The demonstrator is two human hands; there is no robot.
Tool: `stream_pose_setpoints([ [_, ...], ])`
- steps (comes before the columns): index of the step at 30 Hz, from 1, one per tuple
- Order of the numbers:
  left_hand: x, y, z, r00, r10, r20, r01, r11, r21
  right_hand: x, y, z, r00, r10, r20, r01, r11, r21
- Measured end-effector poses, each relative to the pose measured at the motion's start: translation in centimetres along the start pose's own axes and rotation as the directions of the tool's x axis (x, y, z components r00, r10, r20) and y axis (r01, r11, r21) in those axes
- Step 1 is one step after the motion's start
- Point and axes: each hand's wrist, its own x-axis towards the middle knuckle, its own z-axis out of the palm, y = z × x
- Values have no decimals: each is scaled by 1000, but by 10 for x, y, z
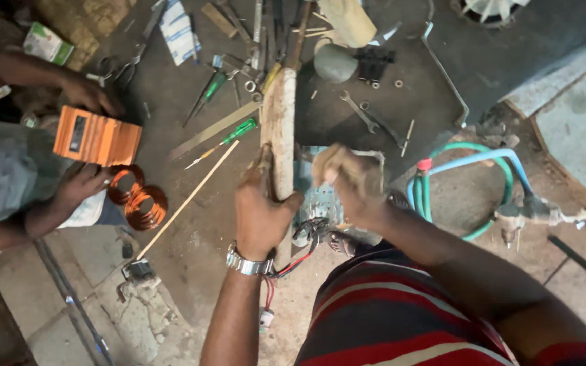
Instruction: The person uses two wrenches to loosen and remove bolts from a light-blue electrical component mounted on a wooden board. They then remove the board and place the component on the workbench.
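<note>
Nearest, the left hand (260, 215) wraps its grip around the wooden plank (279, 135), whose length runs straight away from the person across the floor (191, 257). Just to its right, the blurred right hand (347, 179) curls over the metal part (320, 203); its grip I cannot tell.

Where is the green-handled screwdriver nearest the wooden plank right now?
In the head view, the green-handled screwdriver lies on the dark floor just left of the wooden plank, above the left hand gripping that plank, between a flat metal strip and a thin stick.
</note>
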Motion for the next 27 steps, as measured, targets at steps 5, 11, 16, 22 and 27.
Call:
stream_pose_setpoints([
  [5, 1, 1, -2, 984, -158, 85, 163, 986, -46, -21, 4, -3, 974, -124, 192, 195, 891, -410],
  [11, 7, 10, -2, 1000, 17, 10, -17, 1000, 11, -13, 12, -28, 878, -200, 435, 389, 826, -406],
  [16, 9, 17, -4, 991, -116, 61, 120, 991, -63, -13, 23, -21, 814, -286, 506, 520, 748, -412],
  [22, 9, 15, -3, 991, -132, 30, 134, 988, -70, 5, 16, -43, 995, -90, 51, 95, 989, -116],
  [27, 9, 10, -2, 996, -85, 19, 86, 994, -66, 59, 19, -58, 911, 409, -56, -374, 874, 311],
])
